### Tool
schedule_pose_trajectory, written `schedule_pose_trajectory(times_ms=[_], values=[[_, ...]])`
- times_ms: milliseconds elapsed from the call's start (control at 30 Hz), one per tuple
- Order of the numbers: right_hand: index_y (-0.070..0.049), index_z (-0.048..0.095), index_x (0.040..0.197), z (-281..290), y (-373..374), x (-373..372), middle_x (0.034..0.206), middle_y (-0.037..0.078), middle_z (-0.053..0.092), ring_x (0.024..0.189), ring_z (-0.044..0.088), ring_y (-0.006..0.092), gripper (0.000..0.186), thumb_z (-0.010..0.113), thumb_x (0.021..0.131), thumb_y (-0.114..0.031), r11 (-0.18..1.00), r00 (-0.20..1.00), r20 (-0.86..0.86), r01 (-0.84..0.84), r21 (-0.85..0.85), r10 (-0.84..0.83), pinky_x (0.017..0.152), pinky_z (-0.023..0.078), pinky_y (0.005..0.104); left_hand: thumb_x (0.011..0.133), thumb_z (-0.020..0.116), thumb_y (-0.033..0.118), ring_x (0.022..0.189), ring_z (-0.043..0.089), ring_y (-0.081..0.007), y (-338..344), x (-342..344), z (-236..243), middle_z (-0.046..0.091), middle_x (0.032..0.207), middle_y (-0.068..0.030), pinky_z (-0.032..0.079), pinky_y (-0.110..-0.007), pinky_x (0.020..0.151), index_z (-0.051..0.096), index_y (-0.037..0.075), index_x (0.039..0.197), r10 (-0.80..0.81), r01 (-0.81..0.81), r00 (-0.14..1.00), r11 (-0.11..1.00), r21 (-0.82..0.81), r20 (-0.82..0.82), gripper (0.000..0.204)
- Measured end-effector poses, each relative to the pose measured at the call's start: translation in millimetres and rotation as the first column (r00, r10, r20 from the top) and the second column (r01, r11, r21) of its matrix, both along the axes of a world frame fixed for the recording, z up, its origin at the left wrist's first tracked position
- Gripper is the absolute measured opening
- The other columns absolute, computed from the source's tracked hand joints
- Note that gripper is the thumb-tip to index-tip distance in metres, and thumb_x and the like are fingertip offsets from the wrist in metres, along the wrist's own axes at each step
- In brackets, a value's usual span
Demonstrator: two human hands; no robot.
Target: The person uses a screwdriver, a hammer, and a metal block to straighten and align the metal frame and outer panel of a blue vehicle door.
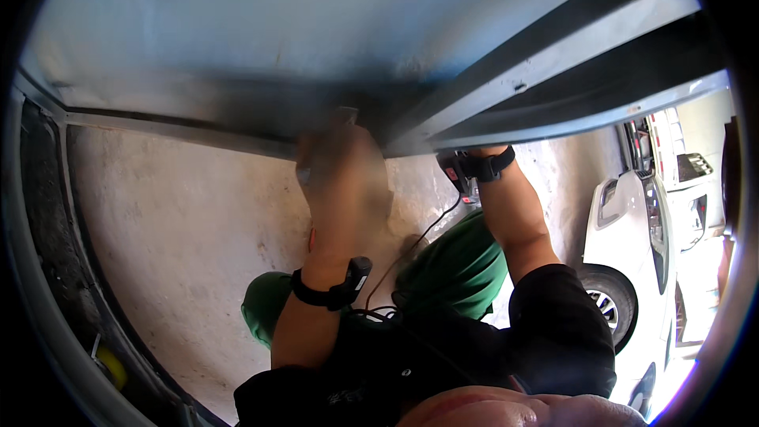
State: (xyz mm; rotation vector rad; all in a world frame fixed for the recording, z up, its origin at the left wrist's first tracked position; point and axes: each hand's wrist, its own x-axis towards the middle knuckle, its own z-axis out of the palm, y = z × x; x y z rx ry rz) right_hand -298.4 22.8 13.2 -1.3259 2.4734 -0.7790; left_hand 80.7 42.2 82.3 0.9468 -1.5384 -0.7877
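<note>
A large blue-grey metal panel [261, 20] with a framed lower edge, like part of a vehicle body, fills the upper view. My left hand [340, 162] is raised to its lower edge, smeared and hazy. Its fingers look closed around something; a small pale flat tip [347, 115] sticks up above them, its kind unclear. My right forearm [510, 209] reaches up to a metal rail [545, 47] on the right side of the panel. Beyond the wrist, the right hand is hidden behind the rail's edge. Black straps with small devices circle both wrists.
A thin dark cable [431, 229] runs down past my green trouser legs [458, 265]. Below lies a stained pale floor [190, 213]. A dark metal frame [63, 253] curves down the left side, with a yellow object [111, 368] near it. A white car [624, 229] stands at right.
</note>
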Motion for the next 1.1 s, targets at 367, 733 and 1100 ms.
schedule_pose_trajectory(times_ms=[367, 733, 1100], values=[[0.0, 0.062, 0.088, 62, 52, 65, 0.074, 0.012, 0.057, 0.064, 0.056, 0.0205, 0.025, 0.057, 0.093, -0.024, 0.923, 0.787, 0.591, 0.072, -0.377, 0.18, 0.058, 0.047, 0.0327, 0.087, 0.075, 0.019, 0.073, 0.046, -0.0128, 8, -39, 10, 0.053, 0.079, -0.0034, 0.039, -0.027, 0.067, 0.054, 0.0, 0.086, 0.212, -0.198, 0.919, 0.977, 0.077, -0.331, 0.028], [0.002, 0.061, 0.079, 84, -10, 146, 0.063, 0.012, 0.054, 0.056, 0.052, 0.0174, 0.035, 0.049, 0.099, -0.024, 0.757, 0.475, 0.671, 0.015, -0.653, 0.569, 0.053, 0.044, 0.0313, 0.083, 0.061, 0.004, 0.074, 0.052, -0.0265, -2, -58, 13, 0.054, 0.077, -0.0076, 0.039, -0.041, 0.073, 0.056, 0.002, 0.092, 0.372, -0.263, 0.917, 0.838, -0.477, 0.147, 0.011], [0.003, 0.061, 0.07, 107, -19, 176, 0.052, 0.012, 0.051, 0.048, 0.048, 0.0143, 0.049, 0.041, 0.105, -0.024, 0.455, 0.391, 0.377, -0.128, -0.881, 0.84, 0.048, 0.041, 0.03, 0.096, 0.059, 0.013, 0.09, 0.054, -0.0131, -2, -62, -3, 0.057, 0.105, -0.0028, 0.046, -0.028, 0.076, 0.052, 0.002, 0.116, 0.183, -0.142, 0.908, 0.981, 0.135, -0.376, 0.024]])
